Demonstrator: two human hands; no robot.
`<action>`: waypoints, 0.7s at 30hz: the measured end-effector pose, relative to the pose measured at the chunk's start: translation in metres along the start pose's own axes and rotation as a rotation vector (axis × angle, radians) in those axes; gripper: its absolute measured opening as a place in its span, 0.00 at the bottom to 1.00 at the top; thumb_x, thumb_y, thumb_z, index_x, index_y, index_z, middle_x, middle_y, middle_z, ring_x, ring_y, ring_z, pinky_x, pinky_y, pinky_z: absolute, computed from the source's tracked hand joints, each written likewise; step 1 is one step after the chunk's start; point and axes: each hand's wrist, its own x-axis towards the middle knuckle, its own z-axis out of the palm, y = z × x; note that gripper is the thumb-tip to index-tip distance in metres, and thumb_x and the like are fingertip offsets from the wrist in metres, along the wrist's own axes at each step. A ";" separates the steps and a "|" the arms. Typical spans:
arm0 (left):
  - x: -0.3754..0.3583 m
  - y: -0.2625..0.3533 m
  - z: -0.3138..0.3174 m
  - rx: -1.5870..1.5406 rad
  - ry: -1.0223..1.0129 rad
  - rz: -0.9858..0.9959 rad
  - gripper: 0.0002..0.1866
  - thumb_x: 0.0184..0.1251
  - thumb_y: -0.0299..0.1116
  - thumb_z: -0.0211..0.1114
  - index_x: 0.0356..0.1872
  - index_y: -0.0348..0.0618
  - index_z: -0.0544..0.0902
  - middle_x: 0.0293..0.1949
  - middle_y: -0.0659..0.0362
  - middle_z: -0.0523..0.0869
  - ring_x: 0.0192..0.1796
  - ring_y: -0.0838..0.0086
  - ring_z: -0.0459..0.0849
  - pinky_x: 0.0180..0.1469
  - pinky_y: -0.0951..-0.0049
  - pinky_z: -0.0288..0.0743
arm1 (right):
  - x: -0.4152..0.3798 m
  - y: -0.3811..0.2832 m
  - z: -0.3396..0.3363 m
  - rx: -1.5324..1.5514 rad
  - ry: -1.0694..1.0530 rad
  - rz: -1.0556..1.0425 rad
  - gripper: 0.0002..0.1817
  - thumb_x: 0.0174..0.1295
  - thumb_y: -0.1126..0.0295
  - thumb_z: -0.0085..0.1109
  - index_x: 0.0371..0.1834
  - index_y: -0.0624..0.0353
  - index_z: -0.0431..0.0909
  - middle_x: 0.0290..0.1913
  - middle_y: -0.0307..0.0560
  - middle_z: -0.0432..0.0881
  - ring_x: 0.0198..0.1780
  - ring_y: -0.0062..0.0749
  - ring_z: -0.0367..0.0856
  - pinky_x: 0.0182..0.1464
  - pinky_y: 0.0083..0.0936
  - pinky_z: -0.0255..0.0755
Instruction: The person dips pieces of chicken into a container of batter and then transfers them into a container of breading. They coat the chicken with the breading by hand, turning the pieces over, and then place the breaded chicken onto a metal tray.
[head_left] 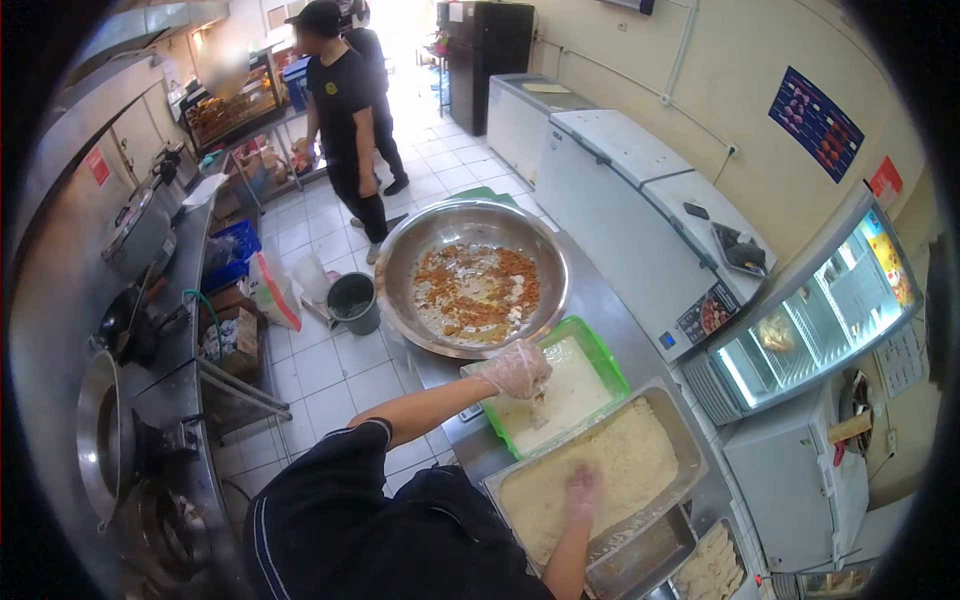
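Observation:
My left hand (518, 370), in a clear plastic glove, is over the edge of a green tray (614, 372) of milky white liquid, between it and a big steel bowl (550, 240). Its fingers are curled together, a small brownish bit showing beneath them; what they hold I cannot make out. Reddish-brown seasoning with some white lumps (478, 285) is spread over the bowl's bottom. My right hand (582, 492) lies on pale flour (635, 445) in a deep steel pan (690, 455), fingers stretched forward with their tips at the flour.
Beside the flour pan are an empty-looking metal pan (640, 562) and one with pale, lumpy pieces (712, 565). A grey bucket (353, 303) stands on the tiled floor near the bowl. Two people (340, 120) stand beyond it. White chest freezers (620, 220) line the right; a stove counter runs left.

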 end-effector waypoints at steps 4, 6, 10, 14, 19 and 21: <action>-0.002 0.000 0.001 -0.004 -0.062 -0.041 0.08 0.49 0.39 0.69 0.25 0.46 0.86 0.25 0.48 0.84 0.35 0.50 0.85 0.42 0.51 0.78 | -0.018 -0.018 0.008 -0.028 -0.044 0.114 0.25 0.75 0.50 0.57 0.67 0.53 0.77 0.66 0.44 0.81 0.66 0.37 0.77 0.70 0.43 0.69; -0.003 0.001 0.001 -0.002 -0.052 -0.041 0.09 0.49 0.40 0.70 0.25 0.47 0.87 0.25 0.48 0.84 0.34 0.51 0.85 0.41 0.51 0.78 | -0.040 -0.010 0.009 -0.152 -0.195 0.375 0.25 0.75 0.50 0.57 0.67 0.53 0.77 0.68 0.45 0.80 0.70 0.38 0.75 0.72 0.43 0.67; -0.005 0.005 -0.009 0.019 -0.008 -0.053 0.06 0.47 0.37 0.66 0.24 0.47 0.83 0.24 0.50 0.83 0.32 0.52 0.85 0.37 0.50 0.79 | -0.127 0.006 0.067 -0.219 -0.600 0.361 0.25 0.73 0.51 0.61 0.61 0.59 0.81 0.58 0.50 0.85 0.62 0.40 0.81 0.66 0.40 0.73; -0.005 0.004 -0.009 -0.033 -0.016 -0.074 0.07 0.47 0.38 0.68 0.24 0.47 0.84 0.25 0.49 0.83 0.32 0.51 0.85 0.38 0.50 0.79 | -0.106 0.060 0.047 -0.307 -0.429 0.343 0.21 0.71 0.60 0.63 0.59 0.65 0.80 0.56 0.52 0.85 0.61 0.39 0.82 0.68 0.39 0.73; -0.006 0.000 -0.010 -0.061 0.002 -0.072 0.09 0.47 0.40 0.69 0.24 0.46 0.85 0.26 0.48 0.84 0.33 0.50 0.86 0.39 0.50 0.80 | -0.099 0.054 0.062 -0.435 -0.184 0.377 0.19 0.72 0.64 0.63 0.60 0.65 0.78 0.55 0.50 0.84 0.59 0.37 0.82 0.67 0.34 0.73; -0.005 0.002 -0.013 -0.053 -0.030 -0.090 0.10 0.47 0.40 0.70 0.24 0.46 0.85 0.26 0.48 0.84 0.34 0.50 0.86 0.40 0.50 0.81 | -0.088 0.049 0.058 -0.484 -0.174 0.234 0.21 0.73 0.64 0.63 0.63 0.65 0.76 0.55 0.49 0.84 0.58 0.37 0.82 0.64 0.33 0.74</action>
